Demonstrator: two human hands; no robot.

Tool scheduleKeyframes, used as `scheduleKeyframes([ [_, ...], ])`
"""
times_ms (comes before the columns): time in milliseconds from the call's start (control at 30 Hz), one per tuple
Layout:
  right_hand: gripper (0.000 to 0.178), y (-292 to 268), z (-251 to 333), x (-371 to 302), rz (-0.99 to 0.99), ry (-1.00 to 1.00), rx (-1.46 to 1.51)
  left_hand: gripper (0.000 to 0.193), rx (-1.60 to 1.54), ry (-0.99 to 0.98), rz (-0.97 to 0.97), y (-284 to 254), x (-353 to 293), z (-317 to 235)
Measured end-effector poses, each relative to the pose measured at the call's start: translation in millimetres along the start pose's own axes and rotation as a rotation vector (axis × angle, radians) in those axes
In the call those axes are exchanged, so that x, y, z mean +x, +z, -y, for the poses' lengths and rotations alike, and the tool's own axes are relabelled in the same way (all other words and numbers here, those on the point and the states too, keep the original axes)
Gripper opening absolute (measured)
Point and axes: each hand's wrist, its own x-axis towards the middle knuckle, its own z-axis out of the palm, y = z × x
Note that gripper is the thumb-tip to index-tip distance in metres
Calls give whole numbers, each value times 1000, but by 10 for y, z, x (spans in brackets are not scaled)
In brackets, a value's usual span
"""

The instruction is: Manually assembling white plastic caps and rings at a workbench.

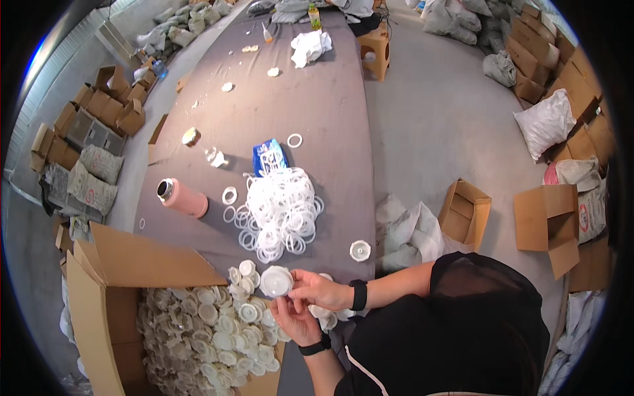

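Note:
My right hand (323, 291) pinches the edge of a round white plastic lid (276, 281) above the table edge. My left hand (297, 323) is just below, its bent fingertips against the lid's lower edge. Beside the hands, an open cardboard box (113, 323) is heaped with similar white plastic lids (198, 336). A few loose lids (246, 269) lie at the box's corner, and more lids (326, 319) show partly behind my wrists. Farther along the table sits a pile of thin white rings (281, 208). One scalloped white lid (360, 251) rests alone near the right edge.
On the table are a pink thermos (187, 199) lying tilted, a blue packet (269, 157), a small clear glass or jar (216, 157), a white cloth (310, 47) and a bottle (314, 18). Cardboard boxes (465, 214) and sacks (545, 124) stand on the floor.

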Motion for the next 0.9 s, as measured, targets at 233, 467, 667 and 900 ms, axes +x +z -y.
scheduleKeyframes([
  [233, 19, -46, -39, -13, -27, -20, -29, 7, 55, 58, -4, 65, -82, -16],
  [467, 14, 49, -22, -52, -105, -58, 3, 4, 68, 114, -9, 80, -130, 4],
  [667, 16, 76, -50, -105, -144, -98, 32, 14, 65, 17, -42, 161, -112, -33],
  [900, 21, 172, 73, -194, -64, -106, -112, 19, 50, 4, -7, 194, -202, -108],
])
